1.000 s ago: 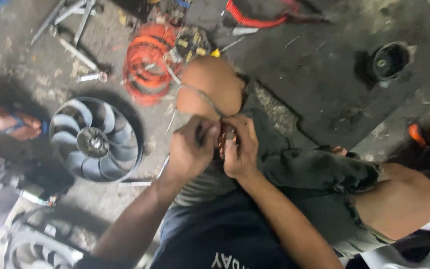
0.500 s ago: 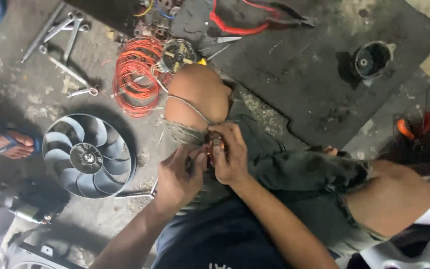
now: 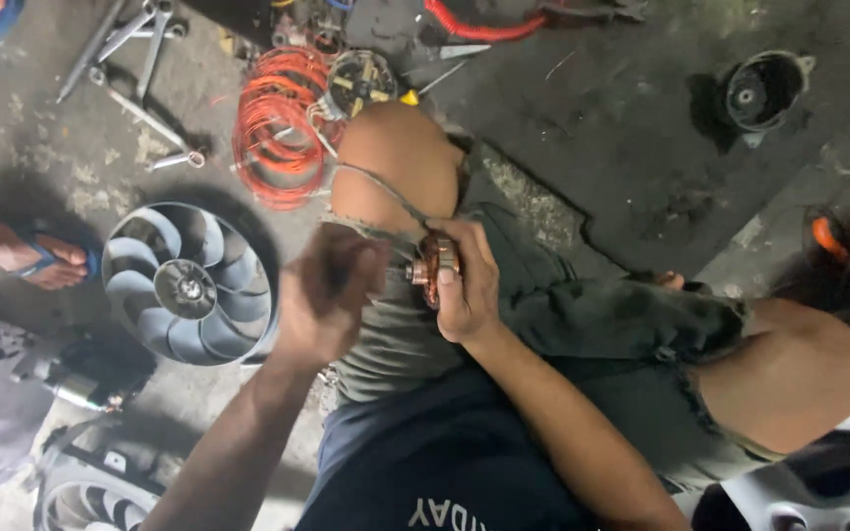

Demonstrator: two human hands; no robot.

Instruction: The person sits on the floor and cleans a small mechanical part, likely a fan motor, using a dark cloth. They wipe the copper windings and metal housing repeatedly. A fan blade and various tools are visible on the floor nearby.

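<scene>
My right hand (image 3: 466,285) grips a small copper-wound motor armature (image 3: 435,265) over my left thigh, just below my bare knee (image 3: 397,162). My left hand (image 3: 327,295) is blurred, fingers curled, close to the left end of the armature; whether it pinches a wire there I cannot tell. A thin wire strand (image 3: 378,185) runs from the armature up across the knee. I sit on the floor in grey shorts and a dark shirt.
A grey plastic fan wheel (image 3: 189,285) lies left of me, a coil of orange wire (image 3: 277,123) and a motor stator (image 3: 361,84) beyond my knee. Wrenches (image 3: 140,59) lie at top left, a black round housing (image 3: 764,93) at top right. Another person's sandalled foot (image 3: 46,261) is at left.
The view has shifted, so the floor items sit lower in frame. My left hand has drawn back slightly to the left of the armature and is in quick motion; my right hand keeps its grip.
</scene>
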